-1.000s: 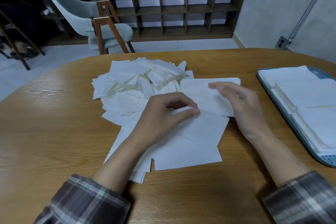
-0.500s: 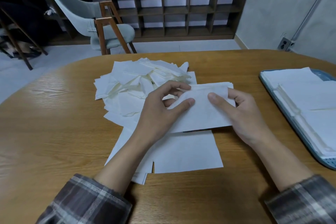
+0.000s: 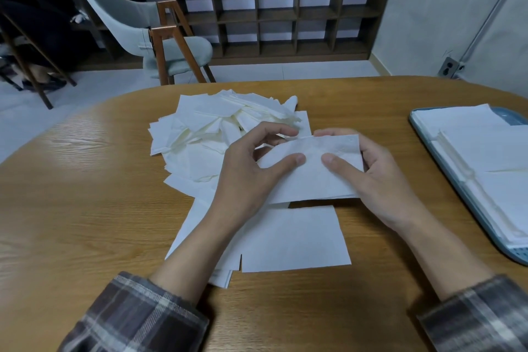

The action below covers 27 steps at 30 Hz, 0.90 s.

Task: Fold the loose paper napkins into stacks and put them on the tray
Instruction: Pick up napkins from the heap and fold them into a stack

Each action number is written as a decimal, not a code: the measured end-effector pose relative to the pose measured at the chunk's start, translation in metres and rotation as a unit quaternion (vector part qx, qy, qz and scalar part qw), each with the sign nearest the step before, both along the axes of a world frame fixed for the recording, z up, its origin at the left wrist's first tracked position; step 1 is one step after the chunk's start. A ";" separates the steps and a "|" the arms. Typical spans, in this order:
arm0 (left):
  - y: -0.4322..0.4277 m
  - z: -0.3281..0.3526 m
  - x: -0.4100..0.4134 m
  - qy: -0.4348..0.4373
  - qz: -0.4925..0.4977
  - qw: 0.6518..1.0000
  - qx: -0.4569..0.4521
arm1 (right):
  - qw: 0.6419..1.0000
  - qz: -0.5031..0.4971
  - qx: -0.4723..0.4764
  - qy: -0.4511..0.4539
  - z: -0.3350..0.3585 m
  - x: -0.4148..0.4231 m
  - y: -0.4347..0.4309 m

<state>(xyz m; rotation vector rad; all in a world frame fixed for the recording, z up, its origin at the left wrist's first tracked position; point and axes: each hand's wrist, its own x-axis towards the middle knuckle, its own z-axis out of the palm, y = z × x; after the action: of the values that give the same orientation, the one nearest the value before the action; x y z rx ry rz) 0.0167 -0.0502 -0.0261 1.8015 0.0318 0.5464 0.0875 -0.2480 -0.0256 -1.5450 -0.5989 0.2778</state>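
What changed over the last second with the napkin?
The folded napkin was lifted off the flat sheet: the right hand, flat on it before, now grips its right end, and the left hand pinches its left part. The loose pile and the tray stayed put.
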 end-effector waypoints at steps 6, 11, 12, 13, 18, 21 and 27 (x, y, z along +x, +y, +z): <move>0.006 0.001 0.000 -0.027 0.057 0.998 -0.001 | 0.995 0.017 0.091 0.044 0.002 0.006 -0.004; 0.003 0.009 -0.002 0.069 -0.018 0.994 -0.085 | 0.980 0.050 0.156 0.111 0.004 0.010 -0.007; 0.002 0.010 -0.002 0.082 -0.040 0.992 -0.092 | 0.982 0.043 0.147 0.109 0.003 0.010 -0.006; 0.001 0.011 -0.003 0.085 -0.050 0.991 -0.090 | 0.985 0.032 0.136 0.103 0.001 0.009 -0.005; 0.003 0.010 -0.004 0.085 -0.037 0.991 -0.102 | 0.995 -0.021 0.079 0.059 -0.003 0.012 -0.003; 0.004 0.009 -0.003 0.094 -0.033 0.991 -0.089 | 0.995 -0.038 0.081 0.047 -0.003 0.012 -0.003; 0.001 0.006 -0.004 0.055 -0.007 0.998 -0.013 | 0.998 -0.037 0.046 -0.002 -0.004 0.013 -0.006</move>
<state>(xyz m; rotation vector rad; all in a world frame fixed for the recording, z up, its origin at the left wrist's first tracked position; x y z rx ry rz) 0.0128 -0.0489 -0.0204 1.8029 0.1014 0.4348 0.1010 -0.2539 -0.0295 -1.4759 -0.5498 0.1891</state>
